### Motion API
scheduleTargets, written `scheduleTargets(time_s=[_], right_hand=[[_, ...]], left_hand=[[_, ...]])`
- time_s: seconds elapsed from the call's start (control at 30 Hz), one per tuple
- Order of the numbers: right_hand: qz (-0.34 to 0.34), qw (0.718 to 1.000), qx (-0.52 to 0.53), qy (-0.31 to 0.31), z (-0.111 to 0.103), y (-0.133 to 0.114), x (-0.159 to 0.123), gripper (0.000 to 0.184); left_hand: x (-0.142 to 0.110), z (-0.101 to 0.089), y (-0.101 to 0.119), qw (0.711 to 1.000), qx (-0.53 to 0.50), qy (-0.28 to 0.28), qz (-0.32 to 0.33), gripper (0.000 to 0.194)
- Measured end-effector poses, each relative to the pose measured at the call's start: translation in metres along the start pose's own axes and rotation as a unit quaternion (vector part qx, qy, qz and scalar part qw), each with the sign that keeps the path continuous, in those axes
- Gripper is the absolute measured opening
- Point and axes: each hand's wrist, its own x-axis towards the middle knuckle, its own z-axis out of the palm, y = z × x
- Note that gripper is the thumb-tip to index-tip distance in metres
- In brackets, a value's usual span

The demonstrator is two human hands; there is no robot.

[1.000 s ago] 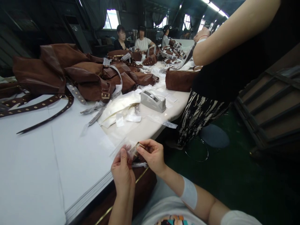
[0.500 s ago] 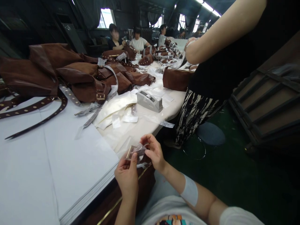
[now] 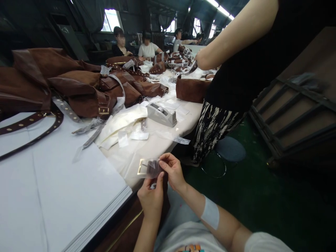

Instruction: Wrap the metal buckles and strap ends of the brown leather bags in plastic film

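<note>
A gold-framed buckle (image 3: 142,167) on a brown strap shows through a clear plastic sleeve, held up in front of me. My left hand (image 3: 152,196) pinches the strap's lower edge between thumb and fingers. At the strap's right end, my right hand (image 3: 172,171) is closed on the plastic-covered strap with its thumb and fingertips. Below my hands lies a brown suede bag (image 3: 126,224) with a gold zip, partly hidden by my left forearm and the table edge.
White sheets (image 3: 78,196) are stacked on the left. A grey tape dispenser (image 3: 162,114) stands beyond my hands, near brown bags (image 3: 78,91) with studded straps. A co-worker (image 3: 236,66) stands close on the right, by a round stool (image 3: 231,148) and a slatted cart (image 3: 288,115).
The buckle has turned to lie flatter and face me, with the plastic smoothed over it. My left hand has shifted right and lower, under the strap.
</note>
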Motion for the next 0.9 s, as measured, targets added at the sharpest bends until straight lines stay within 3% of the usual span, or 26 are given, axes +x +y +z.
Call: scheduleTargets(time_s=[0.13, 0.27, 0.37, 0.47, 0.57, 0.7, 0.77, 0.9], right_hand=[[0.010, 0.999, -0.015, 0.043, -0.027, 0.020, 0.000, 0.028], [0.034, 0.996, -0.032, 0.070, -0.059, 0.046, -0.011, 0.032], [0.030, 0.996, -0.047, 0.064, -0.073, 0.059, -0.022, 0.038], [0.024, 0.997, -0.054, 0.051, -0.079, 0.066, -0.027, 0.050], [0.018, 0.997, -0.079, 0.015, -0.081, 0.069, -0.031, 0.059], [0.022, 0.986, -0.163, -0.010, -0.090, 0.078, -0.044, 0.045], [0.046, 0.982, -0.180, -0.025, -0.097, 0.082, -0.053, 0.038], [0.101, 0.988, -0.102, -0.055, -0.101, 0.070, -0.063, 0.038]], left_hand=[[0.001, 0.007, -0.010, 0.994, 0.050, -0.092, -0.014, 0.042], [0.004, 0.010, -0.020, 0.968, 0.117, -0.217, -0.048, 0.049], [0.005, 0.013, -0.029, 0.957, 0.123, -0.258, -0.048, 0.052], [0.002, 0.016, -0.035, 0.964, 0.105, -0.241, -0.025, 0.049], [-0.006, 0.018, -0.032, 0.982, 0.057, -0.182, 0.003, 0.051], [-0.016, 0.017, -0.026, 0.982, 0.028, -0.174, 0.075, 0.036], [-0.020, 0.015, -0.029, 0.982, 0.047, -0.166, 0.079, 0.028], [-0.030, 0.010, -0.042, 0.982, 0.058, -0.155, 0.088, 0.029]])
